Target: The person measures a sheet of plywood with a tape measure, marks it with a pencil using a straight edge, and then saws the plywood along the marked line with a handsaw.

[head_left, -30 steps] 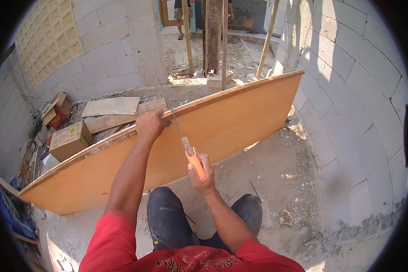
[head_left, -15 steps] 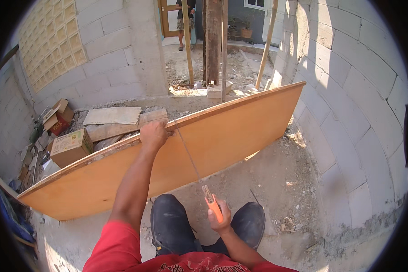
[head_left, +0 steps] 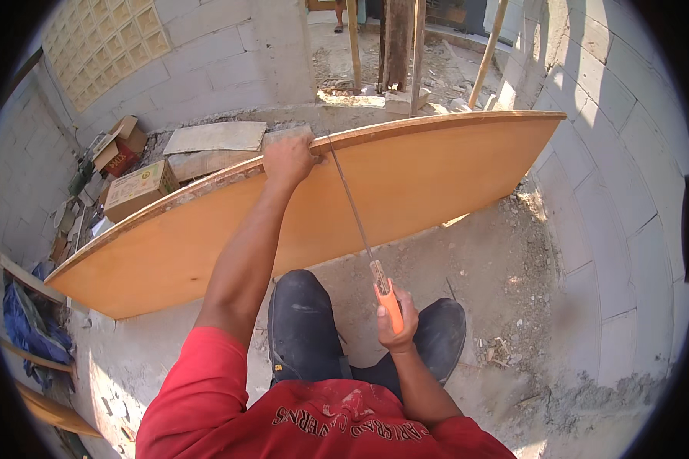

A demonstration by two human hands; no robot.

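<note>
A long orange-brown wooden panel (head_left: 436, 168), like a door, stands on its long edge in front of me and leans slightly. My left hand (head_left: 289, 159) is closed over its rough top edge, thumb on the near face. Just right of those fingers, the thin blade of a handsaw (head_left: 352, 200) meets the top edge and slants down toward me. My right hand (head_left: 400, 325) wraps round the saw's orange handle, above my right knee. How deep the blade sits in the edge is too small to tell.
Block walls rise at the left and right (head_left: 620, 153). Behind the panel lie cardboard boxes (head_left: 141, 187), flat boards (head_left: 216, 136) and rubble. Wooden props (head_left: 398, 46) stand in the far opening, with a person's leg beyond. Blue sheeting (head_left: 32, 325) lies at the left.
My view has tipped downward, so the panel and hands sit higher and farther right in it. The left hand keeps its hold on the edge, and the right hand still grips the saw.
</note>
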